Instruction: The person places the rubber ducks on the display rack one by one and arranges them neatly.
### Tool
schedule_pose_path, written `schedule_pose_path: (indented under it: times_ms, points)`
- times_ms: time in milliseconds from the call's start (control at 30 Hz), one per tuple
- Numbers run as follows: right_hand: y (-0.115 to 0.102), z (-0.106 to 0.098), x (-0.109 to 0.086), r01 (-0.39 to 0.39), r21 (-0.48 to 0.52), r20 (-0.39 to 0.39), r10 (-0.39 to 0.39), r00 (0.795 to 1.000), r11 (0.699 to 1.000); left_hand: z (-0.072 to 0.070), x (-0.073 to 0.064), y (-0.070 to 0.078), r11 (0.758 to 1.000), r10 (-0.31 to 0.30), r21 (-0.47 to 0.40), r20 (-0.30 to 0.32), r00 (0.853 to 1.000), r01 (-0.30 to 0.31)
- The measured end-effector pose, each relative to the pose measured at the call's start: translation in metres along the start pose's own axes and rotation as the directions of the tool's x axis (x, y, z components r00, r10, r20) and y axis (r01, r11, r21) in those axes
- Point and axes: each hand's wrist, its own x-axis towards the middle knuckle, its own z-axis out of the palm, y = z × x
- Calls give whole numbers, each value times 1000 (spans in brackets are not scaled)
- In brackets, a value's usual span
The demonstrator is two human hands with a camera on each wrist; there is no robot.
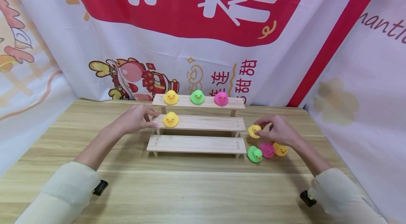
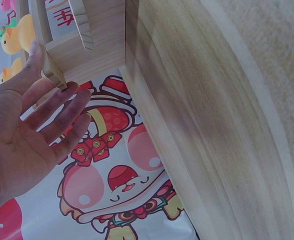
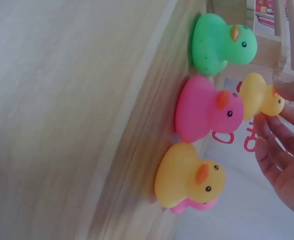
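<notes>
Right hand (image 1: 279,130), frame right, pinches yellow duck (image 1: 253,132) — likely light, squeezable, best held mid-body — while left hand (image 1: 135,120) seemingly grips shelf (image 1: 204,123).

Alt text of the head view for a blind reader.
A person's right hand pinches a yellow rubber duck beside a three-tier wooden stand, whose middle shelf the left hand holds at one end. Yellow, green and pink ducks line the top shelf, another yellow duck the middle; others rest on the table.

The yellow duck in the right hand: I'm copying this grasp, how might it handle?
The yellow duck is probably light, being small beside the right hand. Its smooth, rounded sides may slip. Its broad base probably resists rolling.
</notes>
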Motion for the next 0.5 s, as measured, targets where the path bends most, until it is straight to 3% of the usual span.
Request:
schedule_pose_path:
  times_ms: [500]
  points:
    - [-11, -1, 4, 100, -3, -134, -99, 986, 995, 1, -1, -1, 1000, -5, -9, 1, 1000, 5]
